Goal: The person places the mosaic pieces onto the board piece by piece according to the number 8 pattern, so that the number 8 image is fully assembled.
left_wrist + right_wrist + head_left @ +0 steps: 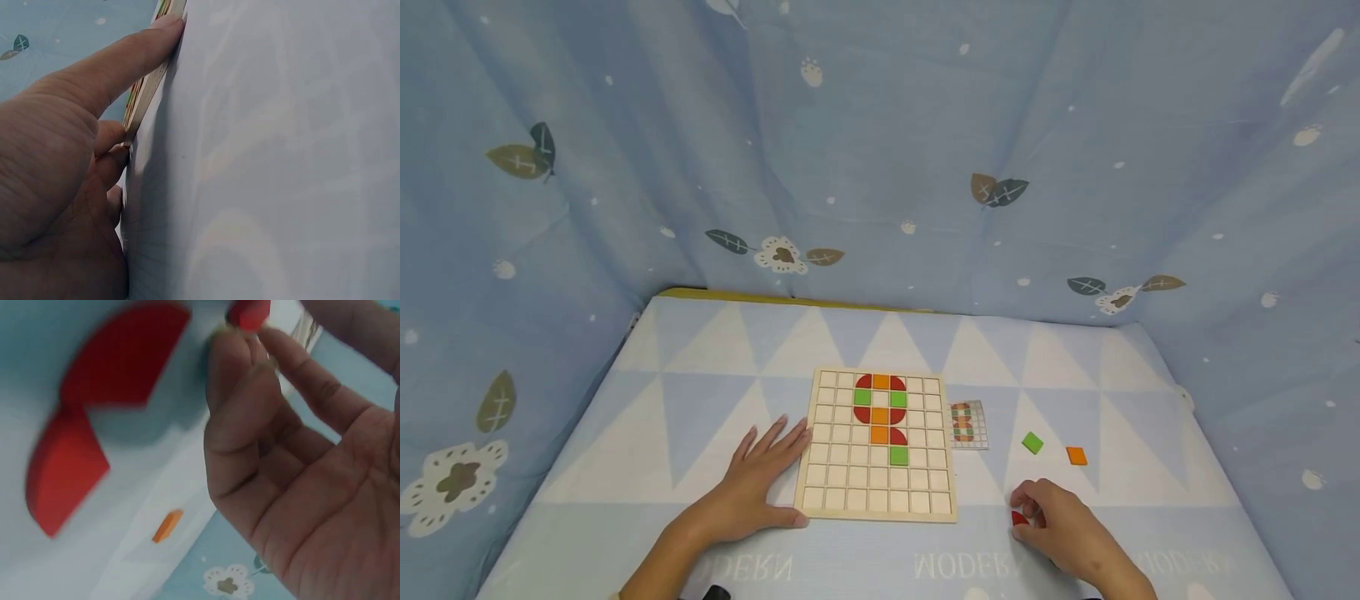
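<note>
A wooden grid board [880,492] lies on the table, with red, orange and green tiles set in its upper and middle squares. My left hand [748,483] steadies the board's left side, fingers spread and fairly straight, thumb by the lower corner; the left wrist view shows the thumb [119,65] against the board's edge. To the right of the board, my right hand [1067,525] pinches a red quarter-circle tile [1019,518] at its fingertips. Two more red quarter-circle tiles [125,356] appear beside that hand in the right wrist view; in the head view the hand hides them.
A pattern card [970,425] with a printed grid design sits against the board's right edge. Farther right lie a loose green square tile [1032,442] and an orange square tile [1077,456]. Blue patterned curtains [880,167] enclose the table's back and sides.
</note>
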Action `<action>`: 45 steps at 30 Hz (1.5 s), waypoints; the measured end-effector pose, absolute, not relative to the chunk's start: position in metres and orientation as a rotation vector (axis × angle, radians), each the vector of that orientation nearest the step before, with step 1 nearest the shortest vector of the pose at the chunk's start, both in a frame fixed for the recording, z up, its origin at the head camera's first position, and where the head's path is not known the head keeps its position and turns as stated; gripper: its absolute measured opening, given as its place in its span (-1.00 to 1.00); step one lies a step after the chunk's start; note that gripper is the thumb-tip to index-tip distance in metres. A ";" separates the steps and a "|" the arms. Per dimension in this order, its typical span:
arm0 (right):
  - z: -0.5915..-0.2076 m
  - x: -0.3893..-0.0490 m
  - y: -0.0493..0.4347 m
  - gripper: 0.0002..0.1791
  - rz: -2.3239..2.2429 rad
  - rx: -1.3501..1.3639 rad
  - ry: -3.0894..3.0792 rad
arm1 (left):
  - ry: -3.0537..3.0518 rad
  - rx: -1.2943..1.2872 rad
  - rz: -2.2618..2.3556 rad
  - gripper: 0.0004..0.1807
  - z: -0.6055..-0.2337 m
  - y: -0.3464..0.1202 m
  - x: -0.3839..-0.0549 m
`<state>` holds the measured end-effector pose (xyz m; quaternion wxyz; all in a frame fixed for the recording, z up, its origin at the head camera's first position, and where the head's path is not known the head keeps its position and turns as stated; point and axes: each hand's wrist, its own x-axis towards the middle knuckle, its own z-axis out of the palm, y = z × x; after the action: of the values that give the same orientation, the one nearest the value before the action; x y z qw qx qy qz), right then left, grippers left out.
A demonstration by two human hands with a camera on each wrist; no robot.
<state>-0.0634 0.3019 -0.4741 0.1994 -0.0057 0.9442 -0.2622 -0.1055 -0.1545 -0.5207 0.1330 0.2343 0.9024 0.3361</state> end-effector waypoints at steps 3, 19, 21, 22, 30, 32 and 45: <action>-0.477 -0.062 0.292 -0.69 -0.668 0.049 2.690 | 2.615 0.678 0.977 0.25 -0.521 -0.155 -0.105; -0.486 -0.063 0.294 -0.68 -0.838 0.095 2.667 | 2.610 0.673 0.957 0.26 -0.520 -0.155 -0.107; -0.486 -0.064 0.293 -0.70 -0.870 0.100 2.671 | 2.612 0.674 0.956 0.26 -0.519 -0.155 -0.107; -0.486 -0.065 0.292 -0.71 -0.888 0.098 2.674 | 2.612 0.672 0.956 0.26 -0.520 -0.155 -0.107; -0.481 -0.083 0.266 -0.85 -1.305 -0.042 2.425 | 2.607 0.657 0.963 0.25 -0.519 -0.156 -0.106; -0.481 -0.090 0.253 -0.83 -1.369 -0.095 2.363 | 2.607 0.658 0.965 0.25 -0.519 -0.156 -0.106; -0.494 -0.116 0.194 -0.79 -1.333 -0.267 2.341 | 2.602 0.689 0.975 0.25 -0.522 -0.156 -0.105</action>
<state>-0.1158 0.1941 -0.4940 0.2155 -0.0964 0.8444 -0.4809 -0.1053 -0.1563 -0.5220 0.1393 0.2383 0.9001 0.3372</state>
